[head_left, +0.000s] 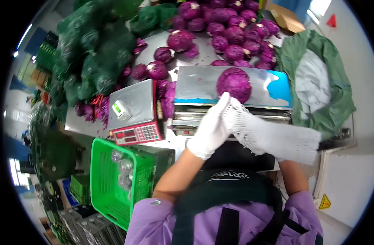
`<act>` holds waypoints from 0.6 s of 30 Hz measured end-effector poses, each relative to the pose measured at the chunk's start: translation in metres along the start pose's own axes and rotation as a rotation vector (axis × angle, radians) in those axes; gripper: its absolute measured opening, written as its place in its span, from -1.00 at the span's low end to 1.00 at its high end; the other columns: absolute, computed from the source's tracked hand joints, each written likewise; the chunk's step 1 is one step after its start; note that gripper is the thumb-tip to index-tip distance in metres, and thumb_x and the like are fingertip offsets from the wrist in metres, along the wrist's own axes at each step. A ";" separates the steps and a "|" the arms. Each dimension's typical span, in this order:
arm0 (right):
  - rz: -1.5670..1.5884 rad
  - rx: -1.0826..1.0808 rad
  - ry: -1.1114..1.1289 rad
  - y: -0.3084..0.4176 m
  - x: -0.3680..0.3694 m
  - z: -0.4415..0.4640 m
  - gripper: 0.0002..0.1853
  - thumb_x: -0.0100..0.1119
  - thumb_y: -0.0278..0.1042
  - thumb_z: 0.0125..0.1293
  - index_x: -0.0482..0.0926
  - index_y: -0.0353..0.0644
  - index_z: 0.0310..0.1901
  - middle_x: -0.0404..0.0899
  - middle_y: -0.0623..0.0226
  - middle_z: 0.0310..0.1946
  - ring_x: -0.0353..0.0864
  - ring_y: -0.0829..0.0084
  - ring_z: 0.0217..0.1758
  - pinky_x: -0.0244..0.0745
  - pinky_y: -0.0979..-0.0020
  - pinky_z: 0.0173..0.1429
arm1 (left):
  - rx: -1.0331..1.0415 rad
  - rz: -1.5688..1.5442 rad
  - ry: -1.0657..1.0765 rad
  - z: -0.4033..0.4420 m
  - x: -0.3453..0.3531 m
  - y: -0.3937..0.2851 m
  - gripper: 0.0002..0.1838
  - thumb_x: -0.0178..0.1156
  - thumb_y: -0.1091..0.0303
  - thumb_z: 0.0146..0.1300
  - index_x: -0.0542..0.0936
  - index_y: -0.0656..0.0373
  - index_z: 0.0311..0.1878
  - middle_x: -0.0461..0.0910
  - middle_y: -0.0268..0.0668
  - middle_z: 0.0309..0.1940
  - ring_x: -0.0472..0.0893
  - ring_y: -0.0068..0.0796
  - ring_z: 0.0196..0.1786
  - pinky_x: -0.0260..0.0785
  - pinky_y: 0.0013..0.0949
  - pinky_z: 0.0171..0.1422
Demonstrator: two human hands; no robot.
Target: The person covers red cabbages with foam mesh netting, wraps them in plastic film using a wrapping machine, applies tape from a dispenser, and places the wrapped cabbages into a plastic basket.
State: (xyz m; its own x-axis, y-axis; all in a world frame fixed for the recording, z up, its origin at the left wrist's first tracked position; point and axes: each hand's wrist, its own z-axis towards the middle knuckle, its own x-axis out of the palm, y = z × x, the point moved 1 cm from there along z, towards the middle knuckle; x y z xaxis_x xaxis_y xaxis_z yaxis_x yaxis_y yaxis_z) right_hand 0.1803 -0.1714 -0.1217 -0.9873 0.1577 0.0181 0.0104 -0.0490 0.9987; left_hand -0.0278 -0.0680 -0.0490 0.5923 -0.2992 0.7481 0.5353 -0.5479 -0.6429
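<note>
My left hand (pixel 211 130), in a white glove, pinches one end of a white knit glove (pixel 276 136) with an open-meshed edge. The knit piece stretches out to the right, over where my right hand (pixel 280 159) is. Only a sliver of that hand shows at the wrist, so its fingers are hidden. Just beyond my left fingertips, a red cabbage (pixel 234 85) rests on the metal top plate (pixel 195 83) of a wrapping machine, which has blue patches.
Many red cabbages (pixel 234 36) are heaped at the back. On the left stand a red scale (pixel 134 102), green net sacks (pixel 93 53) and a green crate (pixel 98 179) holding several wrapped items. A green sack (pixel 342 98) with white lining lies right of the machine.
</note>
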 end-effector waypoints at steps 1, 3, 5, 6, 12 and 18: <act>-0.180 0.157 0.346 0.009 -0.007 0.027 -0.71 0.15 -0.30 0.42 0.51 -0.28 0.07 0.59 0.33 -0.11 0.55 0.50 -0.06 0.50 0.40 -0.01 | -0.236 -0.352 0.005 0.002 0.000 -0.002 -0.63 -0.01 0.06 0.53 0.58 0.18 -0.01 0.68 -0.29 -0.20 0.66 -0.40 -0.15 0.49 -0.32 0.03; -0.372 -0.102 0.480 0.035 -0.020 0.052 -0.76 0.09 -0.32 0.46 0.54 -0.29 0.01 0.63 0.33 -0.16 0.57 0.54 -0.20 0.50 0.40 -0.14 | -0.170 -0.317 0.075 -0.016 0.023 -0.010 -0.67 0.10 0.15 0.47 0.51 0.22 0.08 0.62 -0.33 -0.28 0.59 -0.48 -0.29 0.43 -0.39 -0.15; -0.026 -0.019 0.067 0.051 -0.033 0.056 -0.83 0.06 -0.40 0.47 0.55 -0.33 -0.10 0.65 0.35 -0.29 0.61 0.54 -0.25 0.53 0.40 -0.13 | -0.159 -0.124 0.295 -0.024 0.018 -0.006 -0.68 0.20 0.29 0.37 0.49 0.24 0.09 0.56 -0.36 -0.33 0.50 -0.56 -0.41 0.35 -0.45 -0.30; -0.036 -0.019 0.045 0.058 -0.035 0.059 -0.83 0.06 -0.40 0.47 0.55 -0.33 -0.10 0.65 0.35 -0.29 0.61 0.54 -0.25 0.53 0.40 -0.13 | -0.220 -0.012 0.392 -0.024 0.009 0.001 -0.67 0.25 0.37 0.32 0.48 0.25 0.09 0.53 -0.38 -0.35 0.46 -0.60 -0.46 0.30 -0.48 -0.36; 0.197 0.227 -0.045 0.066 -0.004 0.063 -0.71 0.01 -0.28 0.53 0.52 -0.26 -0.35 0.48 0.37 -0.65 0.49 0.59 -0.66 0.39 0.53 -0.54 | 0.144 0.357 -0.535 0.036 -0.100 0.030 -0.77 0.39 0.29 0.26 0.57 0.15 -0.15 0.52 -0.47 -0.52 0.46 -0.70 -0.52 0.26 -0.56 -0.53; -0.167 -0.142 -0.578 0.004 0.009 0.137 -0.72 0.09 -0.23 0.49 0.63 -0.30 -0.14 0.64 0.34 -0.42 0.55 0.59 -0.39 0.45 0.47 -0.29 | 0.142 0.630 -0.198 0.115 -0.145 0.029 -0.27 -0.19 -0.32 0.46 0.33 0.12 0.36 0.52 -0.15 0.13 0.66 -0.30 -0.25 0.56 -0.29 -0.37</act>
State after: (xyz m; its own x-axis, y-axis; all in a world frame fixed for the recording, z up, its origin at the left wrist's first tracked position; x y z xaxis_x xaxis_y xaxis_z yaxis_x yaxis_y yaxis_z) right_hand 0.1928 -0.0352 -0.1115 -0.7275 0.6818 -0.0762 -0.1977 -0.1019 0.9750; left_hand -0.0288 0.0497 -0.1950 0.9094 -0.3714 0.1874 0.1170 -0.2038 -0.9720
